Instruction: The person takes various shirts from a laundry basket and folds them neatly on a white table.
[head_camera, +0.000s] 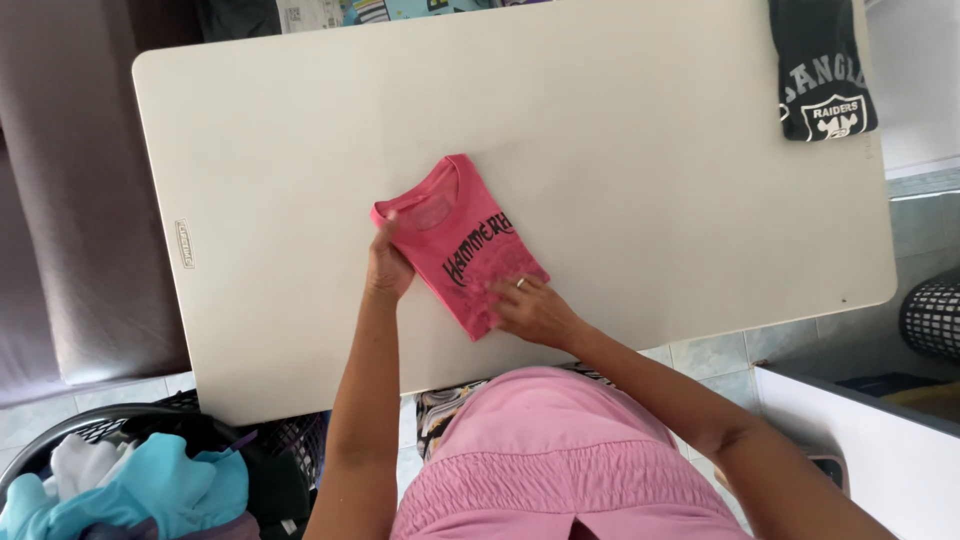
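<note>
A pink shirt (458, 238) with dark print lies folded into a narrow rectangle on the white table (620, 170), its collar pointing away from me. My left hand (387, 262) grips the shirt's left edge near the collar. My right hand (532, 308), a ring on one finger, lies flat on the shirt's near corner with the fingers spread.
A folded dark shirt (822, 68) with white print rests at the table's far right corner. A black laundry basket (150, 470) full of clothes stands on the floor at my lower left. A brown couch (70, 200) runs along the left, and a black mesh basket (932, 318) stands at the right edge.
</note>
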